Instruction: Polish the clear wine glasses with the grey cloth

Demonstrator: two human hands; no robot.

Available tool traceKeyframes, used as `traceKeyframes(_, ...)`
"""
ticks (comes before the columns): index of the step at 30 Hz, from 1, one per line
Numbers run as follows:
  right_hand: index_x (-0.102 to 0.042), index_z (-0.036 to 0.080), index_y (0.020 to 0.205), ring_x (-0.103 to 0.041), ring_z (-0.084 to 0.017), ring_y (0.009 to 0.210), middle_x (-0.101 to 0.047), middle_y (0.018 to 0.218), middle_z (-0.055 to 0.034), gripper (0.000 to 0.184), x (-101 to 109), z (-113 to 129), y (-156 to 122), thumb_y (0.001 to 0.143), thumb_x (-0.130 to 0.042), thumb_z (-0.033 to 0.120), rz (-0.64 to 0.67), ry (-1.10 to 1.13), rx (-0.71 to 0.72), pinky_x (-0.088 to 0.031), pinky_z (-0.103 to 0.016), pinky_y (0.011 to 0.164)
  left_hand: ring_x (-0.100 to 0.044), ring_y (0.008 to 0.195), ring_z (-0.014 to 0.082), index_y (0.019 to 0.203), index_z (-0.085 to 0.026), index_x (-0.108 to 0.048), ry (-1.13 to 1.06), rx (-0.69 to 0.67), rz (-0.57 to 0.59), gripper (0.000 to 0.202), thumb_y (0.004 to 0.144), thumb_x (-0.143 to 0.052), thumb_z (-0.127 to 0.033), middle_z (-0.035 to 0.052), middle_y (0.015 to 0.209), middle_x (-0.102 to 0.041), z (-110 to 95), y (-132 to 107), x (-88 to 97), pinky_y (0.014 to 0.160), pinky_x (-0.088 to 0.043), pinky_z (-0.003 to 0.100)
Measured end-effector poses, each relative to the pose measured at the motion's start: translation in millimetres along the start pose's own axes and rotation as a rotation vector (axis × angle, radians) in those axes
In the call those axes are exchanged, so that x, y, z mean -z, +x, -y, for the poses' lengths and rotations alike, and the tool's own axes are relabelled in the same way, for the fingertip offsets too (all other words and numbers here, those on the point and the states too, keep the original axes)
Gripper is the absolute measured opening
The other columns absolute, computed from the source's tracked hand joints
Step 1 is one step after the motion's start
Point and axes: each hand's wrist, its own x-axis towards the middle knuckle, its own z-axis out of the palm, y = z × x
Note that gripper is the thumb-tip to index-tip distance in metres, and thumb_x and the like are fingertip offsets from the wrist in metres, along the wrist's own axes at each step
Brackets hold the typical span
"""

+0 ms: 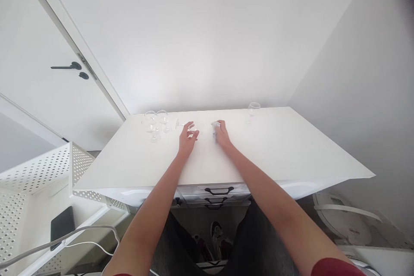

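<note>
My left hand (186, 139) is closed around a clear stemmed glass (200, 128), which is tipped on its side just above or on the white cabinet top (207, 159). The bowl points right and the foot points left. To its right, my right hand (223, 134) grips a crumpled pale bluish-white cloth (214, 127), a little apart from the glass. More clear stemmed glasses (163, 117) stand upright close together left of my left hand. Another stemmed glass (254, 108) stands by itself near the back edge on the right.
A white wall rises behind the cabinet top. Dark-handled drawers (219, 191) are below its front edge. At lower left, a perforated white shelf unit (73, 168) holds a dark phone-like slab (62, 226), with a grey cable (80, 227) nearby. A door (48, 43) stands at left.
</note>
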Motion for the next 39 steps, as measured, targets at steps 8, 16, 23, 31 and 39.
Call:
traceKeyframes(8,-0.067,0.024,0.095,-0.060,-0.020,0.088,-0.066,0.098,-0.0023,0.043,-33,8,-4,0.074,-0.077,0.061,0.156,0.272,0.096,-0.052,-0.034,0.077,-0.070,0.087,0.0168,0.136,-0.030,-0.060,-0.018,0.025,-0.071,0.051,0.090,-0.071,-0.049,0.0105,0.131,-0.064,-2,1,2.1,0.069,-0.063,0.031)
traceKeyframes(16,-0.068,0.025,0.098,-0.060,-0.019,0.078,-0.068,0.092,-0.0020,0.045,-26,7,-6,0.073,-0.081,0.060,0.031,0.282,0.097,-0.051,-0.034,0.072,-0.074,0.083,0.0176,0.134,-0.029,-0.062,-0.055,0.025,-0.013,0.053,0.087,-0.074,-0.050,0.0096,0.125,-0.066,-2,1,-0.5,0.066,-0.062,0.030)
traceKeyframes(23,-0.067,0.028,0.122,-0.064,-0.019,0.089,-0.070,0.110,-0.0026,0.043,-26,16,-17,0.085,-0.073,0.048,0.348,0.161,0.268,-0.053,-0.038,0.087,-0.070,0.084,0.0169,0.135,-0.028,-0.064,-0.028,-0.003,-0.133,0.052,0.091,-0.069,-0.054,0.0068,0.104,-0.068,-5,-2,4.6,0.069,-0.062,0.031)
traceKeyframes(31,-0.070,0.019,0.114,-0.035,-0.007,0.050,-0.061,0.079,0.0000,0.036,-15,18,-13,0.088,-0.071,0.044,0.568,0.581,-0.071,-0.050,-0.031,0.058,-0.064,0.106,0.0208,0.139,-0.030,-0.057,-0.054,-0.135,0.077,0.051,0.093,-0.068,-0.050,0.0105,0.135,-0.060,0,0,2.9,0.073,-0.064,0.031)
traceKeyframes(39,-0.074,0.026,0.124,-0.054,-0.014,0.069,-0.070,0.111,-0.0058,0.038,-23,14,-13,0.087,-0.066,0.031,0.433,0.291,0.159,-0.048,-0.030,0.062,-0.060,0.079,0.0145,0.125,-0.026,-0.057,-0.007,-0.014,-0.042,0.047,0.090,-0.068,-0.056,0.0055,0.102,-0.062,3,2,2.9,0.056,-0.055,0.023)
